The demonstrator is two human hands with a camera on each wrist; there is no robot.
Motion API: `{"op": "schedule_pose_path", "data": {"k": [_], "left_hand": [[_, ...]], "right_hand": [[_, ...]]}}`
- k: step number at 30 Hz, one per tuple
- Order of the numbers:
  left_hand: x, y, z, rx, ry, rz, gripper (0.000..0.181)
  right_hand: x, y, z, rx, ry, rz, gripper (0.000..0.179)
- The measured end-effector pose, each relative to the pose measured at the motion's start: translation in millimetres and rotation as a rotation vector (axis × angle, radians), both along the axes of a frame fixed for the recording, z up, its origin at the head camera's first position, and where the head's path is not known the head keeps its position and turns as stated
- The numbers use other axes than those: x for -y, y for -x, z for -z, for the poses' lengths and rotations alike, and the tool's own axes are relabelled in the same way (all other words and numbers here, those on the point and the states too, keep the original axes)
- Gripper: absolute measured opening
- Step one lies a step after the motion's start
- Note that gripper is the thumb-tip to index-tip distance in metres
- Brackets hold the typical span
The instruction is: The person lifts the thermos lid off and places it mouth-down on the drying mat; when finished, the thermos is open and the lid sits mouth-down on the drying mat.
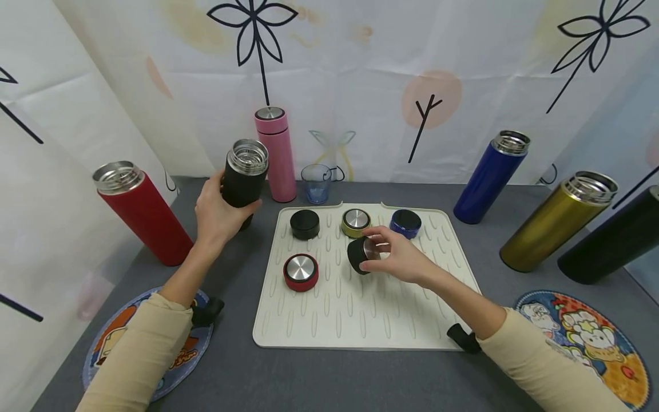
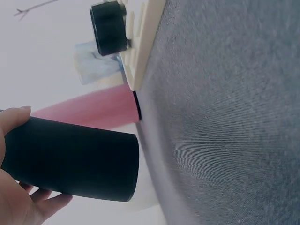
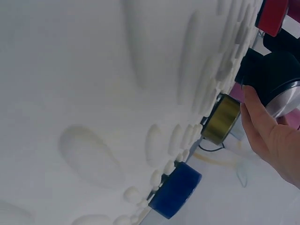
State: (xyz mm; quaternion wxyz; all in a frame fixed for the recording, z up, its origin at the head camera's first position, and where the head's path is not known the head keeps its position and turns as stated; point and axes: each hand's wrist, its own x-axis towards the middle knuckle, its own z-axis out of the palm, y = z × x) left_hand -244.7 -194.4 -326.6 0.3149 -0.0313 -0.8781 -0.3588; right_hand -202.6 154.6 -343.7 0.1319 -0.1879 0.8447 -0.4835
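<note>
My left hand (image 1: 221,214) grips an open-topped black thermos bottle (image 1: 246,180) around its body. In the left wrist view the base of the black bottle (image 2: 75,157) appears lifted off the table. With fingers and thumb, my right hand (image 1: 393,254) pinches a black lid with a steel top (image 1: 357,256), tilted sideways over the cream mat (image 1: 329,309). The right wrist view shows this lid (image 3: 276,77) held off the mat. Beyond it on the mat sit a gold lid (image 1: 355,222), a blue lid (image 1: 405,222), another black lid (image 1: 305,223) and a red lid (image 1: 301,272).
An uncapped red bottle (image 1: 149,217) stands at the left. A capped pink bottle (image 1: 278,157) and a blue glass (image 1: 316,186) stand at the back. Blue (image 1: 491,180), gold (image 1: 556,223) and black bottles (image 1: 615,237) stand at the right. Round patterned placemats flank the cream mat.
</note>
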Motion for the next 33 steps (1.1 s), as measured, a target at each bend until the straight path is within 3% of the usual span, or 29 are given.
{"op": "schedule_pose_path", "data": {"k": [15, 26, 33], "left_hand": [[11.4, 25.1, 14.7, 0.118, -0.255, -0.104, 0.077], [15.8, 36.3, 16.6, 0.182, -0.330, -0.128, 0.084], [22.1, 42.7, 17.3, 0.201, -0.348, -0.105, 0.086]], "right_hand": [[4.4, 7.0, 14.0, -0.187, -0.210, -0.130, 0.063], [10.0, 1.4, 15.8, -0.275, -0.304, -0.149, 0.061], [11.1, 0.9, 17.6, -0.284, -0.323, -0.145, 0.062]]}}
